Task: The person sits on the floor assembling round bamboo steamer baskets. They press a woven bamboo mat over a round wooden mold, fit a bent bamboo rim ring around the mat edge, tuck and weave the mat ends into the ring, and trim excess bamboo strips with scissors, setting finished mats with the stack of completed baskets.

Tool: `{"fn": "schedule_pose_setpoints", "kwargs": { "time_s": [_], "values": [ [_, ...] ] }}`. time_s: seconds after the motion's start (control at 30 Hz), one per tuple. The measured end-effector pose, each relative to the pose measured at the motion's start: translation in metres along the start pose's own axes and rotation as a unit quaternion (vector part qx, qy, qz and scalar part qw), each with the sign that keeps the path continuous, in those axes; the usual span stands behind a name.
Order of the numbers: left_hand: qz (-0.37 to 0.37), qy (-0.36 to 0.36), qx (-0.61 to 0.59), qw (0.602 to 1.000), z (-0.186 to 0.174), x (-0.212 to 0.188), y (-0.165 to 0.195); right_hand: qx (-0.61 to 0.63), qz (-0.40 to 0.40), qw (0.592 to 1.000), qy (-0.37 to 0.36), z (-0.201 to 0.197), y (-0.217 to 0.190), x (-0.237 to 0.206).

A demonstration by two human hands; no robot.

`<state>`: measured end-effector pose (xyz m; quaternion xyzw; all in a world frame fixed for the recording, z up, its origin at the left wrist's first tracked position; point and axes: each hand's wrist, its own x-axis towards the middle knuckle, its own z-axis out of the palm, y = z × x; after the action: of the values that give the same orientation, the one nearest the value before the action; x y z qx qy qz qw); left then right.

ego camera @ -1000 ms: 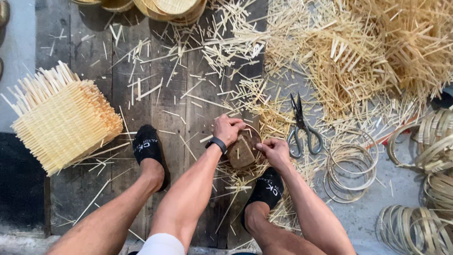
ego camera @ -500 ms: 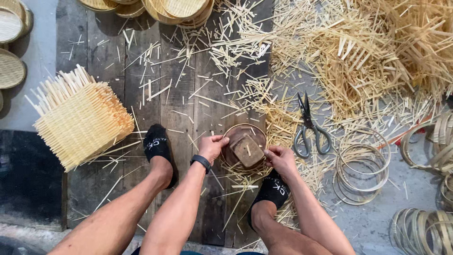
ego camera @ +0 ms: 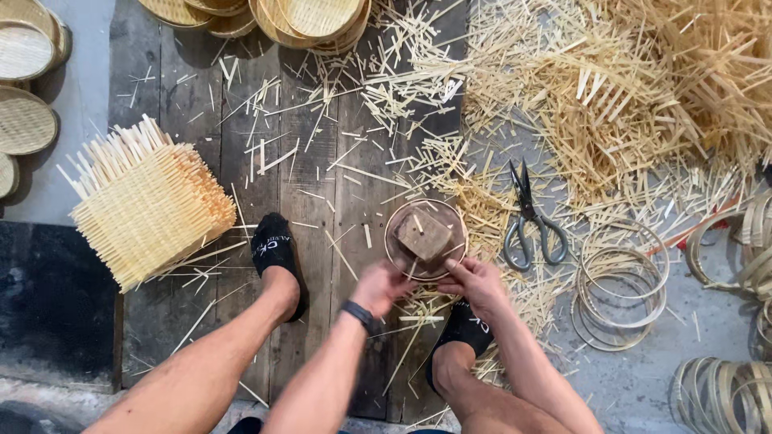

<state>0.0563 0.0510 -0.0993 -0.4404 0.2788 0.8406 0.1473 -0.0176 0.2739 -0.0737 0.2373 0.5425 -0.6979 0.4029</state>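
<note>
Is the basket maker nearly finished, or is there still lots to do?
Done: finished round trays stacked at the top, a pile of woven mats on the left. In hand: the left hand and right hand grip a round wooden form. Left: many empty hoops and loose strips, so probably plenty.

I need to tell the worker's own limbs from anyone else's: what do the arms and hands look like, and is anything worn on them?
Both arms are bare, with no sleeves or gloves. The left hand has a dark band around its wrist. The right hand wears nothing visible.
</note>
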Motion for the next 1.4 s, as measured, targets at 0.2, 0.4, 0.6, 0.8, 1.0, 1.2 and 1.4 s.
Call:
{"fn": "schedule_pose_setpoints", "kwargs": {
  "time_s": [0.2,0.4,0.6,0.8,1.0,1.2,1.4],
  "values": [
    [0.036,0.149,0.072,0.985,0.023,0.015,-0.046,-0.063,-0.003,0.99,0.124,0.004,0.038,0.027],
    [0.088,0.127,0.131,0.979,0.026,0.004,-0.015,-0.11,0.024,0.987,0.111,0.011,0.012,0.013],
    [0.45,-0.04,0.534,0.715,0.039,-0.05,0.061,-0.02,-0.128,0.992,0.008,0.026,-0.026,-0.023],
    [0.419,-0.031,0.533,0.735,0.112,-0.073,0.058,-0.035,-0.17,0.985,0.019,0.043,-0.018,-0.017],
    [0.439,-0.105,0.487,0.747,0.1,-0.045,0.067,0.069,-0.163,0.984,-0.001,0.036,-0.003,0.0],
    [0.419,0.022,0.415,0.807,0.043,0.025,0.102,0.152,-0.138,0.968,-0.148,0.014,-0.023,-0.025],
    [0.3,0.13,0.45,0.831,0.051,0.042,0.194,0.181,-0.146,0.965,-0.118,-0.001,-0.045,-0.054]
  ]
}}
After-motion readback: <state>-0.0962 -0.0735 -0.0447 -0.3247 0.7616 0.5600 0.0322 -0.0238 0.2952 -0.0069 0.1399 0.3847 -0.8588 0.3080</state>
